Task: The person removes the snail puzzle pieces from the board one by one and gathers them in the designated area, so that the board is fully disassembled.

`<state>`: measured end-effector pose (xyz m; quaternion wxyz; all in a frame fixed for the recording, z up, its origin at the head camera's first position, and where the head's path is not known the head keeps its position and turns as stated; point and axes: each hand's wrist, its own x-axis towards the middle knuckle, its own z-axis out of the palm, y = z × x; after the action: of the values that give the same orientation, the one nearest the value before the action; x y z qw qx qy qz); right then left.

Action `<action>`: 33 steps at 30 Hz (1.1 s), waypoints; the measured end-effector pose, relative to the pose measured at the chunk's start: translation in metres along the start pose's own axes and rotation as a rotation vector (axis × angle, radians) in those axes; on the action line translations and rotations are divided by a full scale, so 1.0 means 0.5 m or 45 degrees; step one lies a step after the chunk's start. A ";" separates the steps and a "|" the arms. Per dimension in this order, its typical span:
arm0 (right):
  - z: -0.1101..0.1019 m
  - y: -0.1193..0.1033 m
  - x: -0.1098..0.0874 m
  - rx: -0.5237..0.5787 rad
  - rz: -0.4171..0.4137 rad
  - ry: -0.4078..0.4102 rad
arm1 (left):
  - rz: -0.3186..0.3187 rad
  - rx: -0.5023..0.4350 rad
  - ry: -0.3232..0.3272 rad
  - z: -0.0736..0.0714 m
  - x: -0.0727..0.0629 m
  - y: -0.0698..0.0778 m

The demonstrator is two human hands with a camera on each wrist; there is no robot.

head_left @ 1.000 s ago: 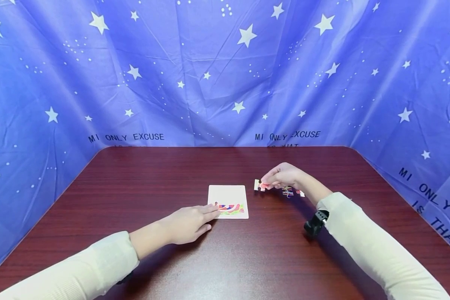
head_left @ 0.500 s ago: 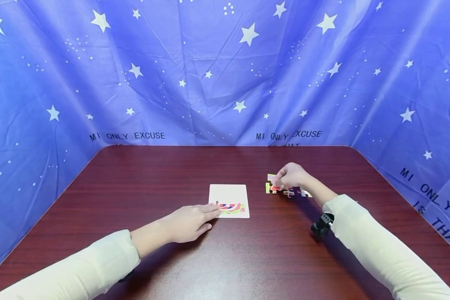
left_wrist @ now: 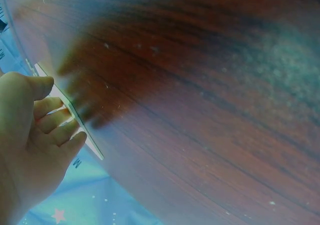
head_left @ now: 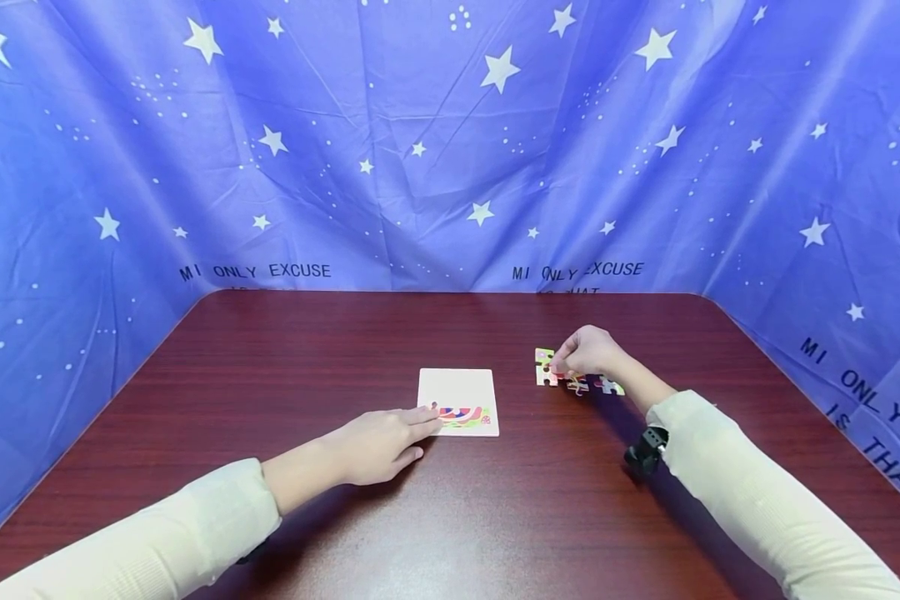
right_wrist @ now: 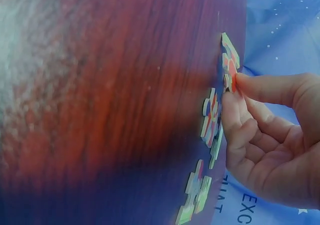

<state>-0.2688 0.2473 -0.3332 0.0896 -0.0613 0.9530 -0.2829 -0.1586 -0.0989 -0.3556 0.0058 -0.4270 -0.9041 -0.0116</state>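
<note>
A white square puzzle board (head_left: pixel 455 387) lies mid-table, with a colourful picture along its near part. My left hand (head_left: pixel 382 447) rests its straight fingers on the board's left edge, covering part of the picture. In the left wrist view, the fingers of that hand (left_wrist: pixel 42 130) reach the board's edge (left_wrist: pixel 75 114). To the right of the board, my right hand (head_left: pixel 587 350) pinches a red and green puzzle piece (head_left: pixel 547 377) between thumb and index finger. The right wrist view shows this puzzle piece (right_wrist: pixel 231 74) at the fingertips, low over the table.
Several loose puzzle pieces lie around and under the right hand, among them a multicoloured piece (right_wrist: pixel 210 116) and a green-edged piece (right_wrist: pixel 194 194). The dark red wooden table (head_left: pixel 330 333) ends at a blue star-patterned curtain (head_left: pixel 420 125).
My right hand has carried the puzzle piece rightward, away from the board and back among the loose pieces. The left hand stays on the board.
</note>
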 end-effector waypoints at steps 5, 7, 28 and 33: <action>-0.001 0.000 -0.004 -0.011 -0.002 0.012 | -0.015 -0.013 -0.013 -0.002 0.001 0.002; 0.000 0.001 -0.005 0.010 0.008 0.012 | -0.014 -0.018 -0.013 -0.001 0.002 0.003; 0.045 -0.063 -0.026 0.003 -0.292 0.006 | -0.032 -0.339 0.049 -0.021 0.036 -0.015; 0.066 -0.090 -0.035 0.016 -0.436 -0.071 | -0.013 -0.388 0.089 -0.020 0.037 -0.024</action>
<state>-0.2423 0.1956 -0.3332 0.0670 -0.2302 0.9239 -0.2981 -0.1797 -0.0924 -0.3452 -0.0275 -0.4177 -0.8933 -0.1636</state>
